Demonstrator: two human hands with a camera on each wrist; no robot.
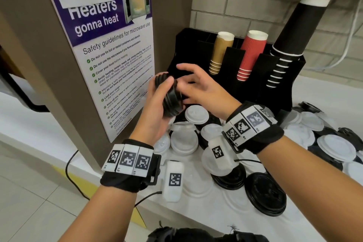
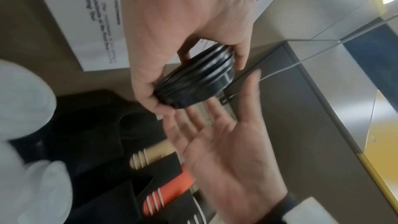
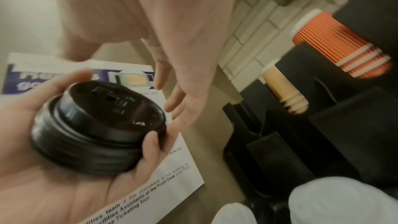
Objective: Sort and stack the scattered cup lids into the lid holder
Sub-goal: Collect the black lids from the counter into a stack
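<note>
The left hand (image 1: 157,108) grips a stack of black lids (image 1: 170,96) in curled fingers, above the counter (image 1: 196,212). The right hand (image 1: 196,84) is open beside it, empty. Next, probably: square the rims w/ the right palm, then lower the stack straight into the lid holder (image 1: 284,92).

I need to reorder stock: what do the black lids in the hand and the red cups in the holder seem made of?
Black lids, gripped by the left hand: apparently thin moulded plastic, semi-glossy, with highlights on the rims. Red cups: likely paper, matt, with a ribbed outer wall and white rolled rims.
</note>
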